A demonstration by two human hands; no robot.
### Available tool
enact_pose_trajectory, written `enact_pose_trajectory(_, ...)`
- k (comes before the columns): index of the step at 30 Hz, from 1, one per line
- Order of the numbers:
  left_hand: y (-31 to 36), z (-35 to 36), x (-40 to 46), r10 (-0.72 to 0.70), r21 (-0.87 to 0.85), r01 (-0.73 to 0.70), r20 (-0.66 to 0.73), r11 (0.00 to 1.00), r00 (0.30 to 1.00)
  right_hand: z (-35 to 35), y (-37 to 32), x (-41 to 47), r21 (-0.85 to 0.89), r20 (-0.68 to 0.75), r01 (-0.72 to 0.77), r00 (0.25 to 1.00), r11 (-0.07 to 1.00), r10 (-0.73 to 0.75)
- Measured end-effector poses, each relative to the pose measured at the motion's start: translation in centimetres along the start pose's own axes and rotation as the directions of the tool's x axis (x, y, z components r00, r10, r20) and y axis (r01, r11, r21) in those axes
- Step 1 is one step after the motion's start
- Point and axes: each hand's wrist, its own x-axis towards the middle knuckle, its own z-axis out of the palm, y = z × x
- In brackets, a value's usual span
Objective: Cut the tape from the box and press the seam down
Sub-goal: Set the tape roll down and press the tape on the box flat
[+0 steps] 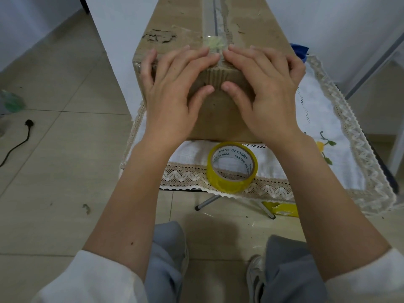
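Observation:
A long brown cardboard box point(190, 25) lies on a small table with its near end toward me. A strip of clear tape point(215, 41) runs along the top seam and over the near edge. My left hand point(175, 88) lies flat over the box's near top edge, fingers spread on top and thumb on the front face. My right hand point(264, 88) mirrors it on the other side of the seam. Both hands press on the cardboard and hold nothing. A yellow roll of tape point(232, 167) stands on the cloth just in front of the box.
A white lace-edged cloth point(323, 119) covers the small folding table. A blue object point(299, 50) sits behind the box on the right. On the tiled floor lie a black cord with plug point(21, 138) at left and a yellow package point(284, 209) under the table. My legs are below.

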Motion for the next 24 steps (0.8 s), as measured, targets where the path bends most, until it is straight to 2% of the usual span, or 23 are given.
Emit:
enact_pose_trajectory(15, 0.0, -1.0, 0.0, 0.014, 0.037, -0.017, 0.098, 0.999, 0.995, -1.0, 0.0, 0.1, -0.01, 0.137, 0.007, 0.991, 1.0, -0.006)
enact_pose_trajectory(19, 0.5, -1.0, -0.2, 0.027, 0.108, -0.038, 0.102, 0.993, 0.994, -0.8, -0.8, 0.1, -0.047, 0.026, 0.048, 0.999, 0.998, -0.046)
enact_pose_trajectory(24, 0.5, -0.5, -0.2, -0.015, 0.043, 0.015, 0.002, 0.999, 1.0, 0.6, -0.9, 0.0, -0.011, -0.173, 0.064, 0.983, 0.998, -0.065)
